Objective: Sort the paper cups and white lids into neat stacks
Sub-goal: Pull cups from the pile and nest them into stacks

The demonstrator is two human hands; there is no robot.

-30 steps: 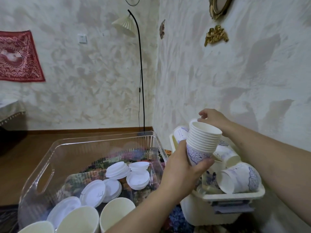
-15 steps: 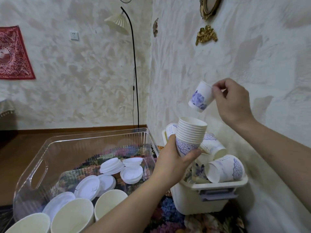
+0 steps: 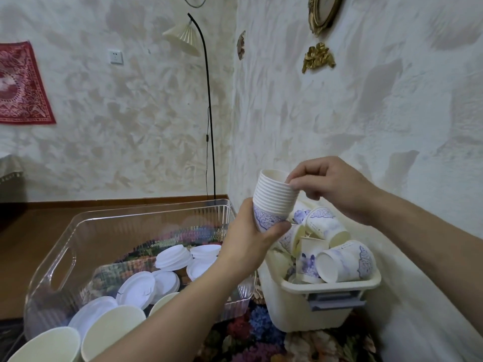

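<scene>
Head view: we see the left hand [image 3: 247, 242] gripping a nested stack of white paper cups w/ blue floral print [image 3: 274, 201], fingers and thumb curled round the bottom cup, stack upright w/ a slight tilt, held above the near-left corner of the cream plastic bin [image 3: 332, 287]. Right hand [image 3: 332, 184] sits at the stack's top rim, fingertips [image 3: 294, 182] pinching the rim of the top cup; other fingers curled. We can't tell how deep that top cup is seated.

Cream bin holds loose blue-print paper cups [image 3: 345, 261] lying on their sides, jumbled, mouths facing various ways. It has a grey latch [image 3: 335, 300] on the near side & stands just right of a clear ribbed plastic tub [image 3: 65, 259], the two nearly touching.

Clear tub holds round white plastic lids [image 3: 173, 257], some in short piles, others loose & overlapping. Plain cream paper bowls [image 3: 112, 333] stand at bottom left, mouths up.

Both containers rest on a dark floral cloth [image 3: 251, 335]. Black floor lamp w/ pleated cream shade [image 3: 183, 37] stands in the room corner behind.
</scene>
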